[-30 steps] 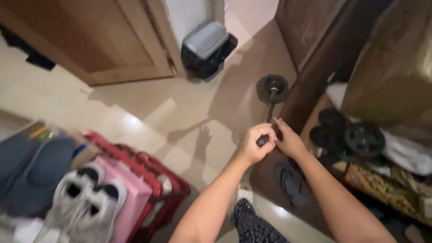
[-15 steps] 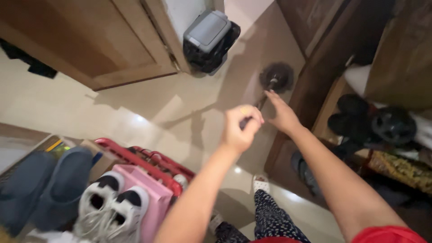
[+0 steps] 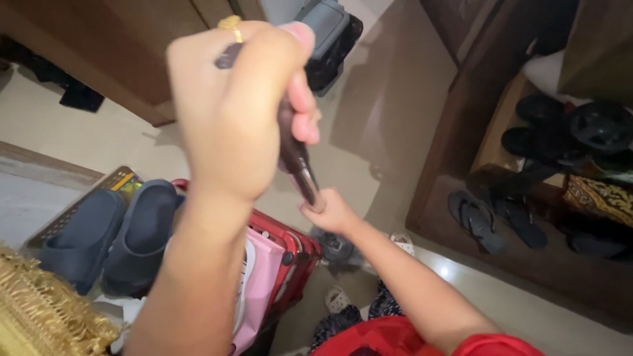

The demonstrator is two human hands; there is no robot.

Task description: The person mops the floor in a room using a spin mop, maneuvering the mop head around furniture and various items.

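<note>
My left hand (image 3: 231, 112) is raised close to the camera, closed around the upper end of a dark, thin stick (image 3: 294, 157); a gold ring shows on one finger. My right hand (image 3: 331, 214) grips the same stick lower down, at arm's length. The stick slants down to a grey round head (image 3: 336, 247) on the floor beside the red rack (image 3: 293, 254). My left hand hides the stick's top.
Dark blue slippers (image 3: 112, 237) lie on a shoe rack at the left, next to a pink bag (image 3: 260, 283). A black bin with a grey lid (image 3: 330, 33) stands by a wooden door (image 3: 99, 46). Flip-flops (image 3: 488, 221) and black wheels (image 3: 597, 128) fill a wooden shelf at the right.
The stick's head has come from the far floor by the shelf back to near my feet. My left hand rose toward the camera; my right hand slid lower on the stick.
</note>
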